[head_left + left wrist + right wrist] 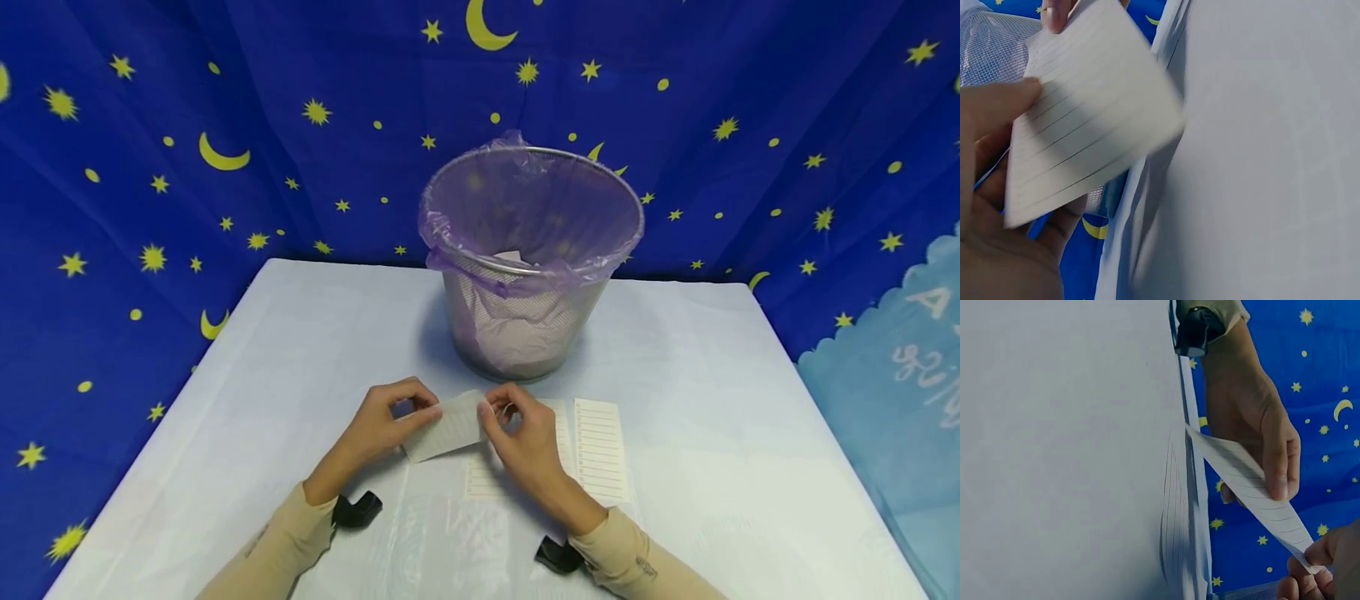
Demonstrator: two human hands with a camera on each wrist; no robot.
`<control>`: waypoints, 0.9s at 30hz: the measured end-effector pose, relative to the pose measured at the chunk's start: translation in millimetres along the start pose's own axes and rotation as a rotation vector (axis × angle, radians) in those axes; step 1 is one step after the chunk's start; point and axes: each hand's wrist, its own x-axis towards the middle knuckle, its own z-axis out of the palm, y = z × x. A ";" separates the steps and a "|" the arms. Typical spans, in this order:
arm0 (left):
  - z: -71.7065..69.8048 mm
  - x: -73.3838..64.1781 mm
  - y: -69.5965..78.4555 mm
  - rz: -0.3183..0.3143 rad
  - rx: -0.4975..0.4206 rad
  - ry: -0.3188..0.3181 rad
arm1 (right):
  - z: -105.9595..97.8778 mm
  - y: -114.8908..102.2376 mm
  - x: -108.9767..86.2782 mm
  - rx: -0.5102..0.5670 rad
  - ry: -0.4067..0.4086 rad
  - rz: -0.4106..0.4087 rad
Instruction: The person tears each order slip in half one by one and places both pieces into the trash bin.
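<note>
A lined sheet of paper (448, 429) is stretched between my two hands above the table. My left hand (390, 421) pinches its left side, thumb on the near face and fingers behind, as the left wrist view shows with the lined paper (1085, 119) close up. At the other end, my right hand (528, 433) pinches the edge between thumb and fingers. In the right wrist view the sheet (1254, 481) appears tilted and slightly curved. Under and beside my right hand lie more lined sheets, one (600, 450) at the right and another (483, 482) partly hidden by that hand.
Behind my hands stands a mesh wastebasket (525, 333) lined with a purple plastic bag (438, 242); pale paper shows inside. A white cloth covers the table (322, 333). The blue curtain (360, 167) with stars and moons hangs close behind and at the sides.
</note>
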 end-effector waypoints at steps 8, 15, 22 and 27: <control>0.3 3.0 5.3 -0.050 0.001 0.030 | -1.1 -3.0 2.2 -0.033 -0.073 0.011; 12.4 6.9 17.2 0.010 0.021 -0.026 | -0.7 -16.8 5.8 -0.043 -0.117 -0.177; 19.1 22.0 41.3 0.002 0.023 -0.023 | -21.7 -37.3 20.0 -0.041 -0.141 -0.086; 22.1 33.9 54.7 0.013 0.022 -0.029 | -38.2 -45.8 31.5 -0.073 -0.190 -0.069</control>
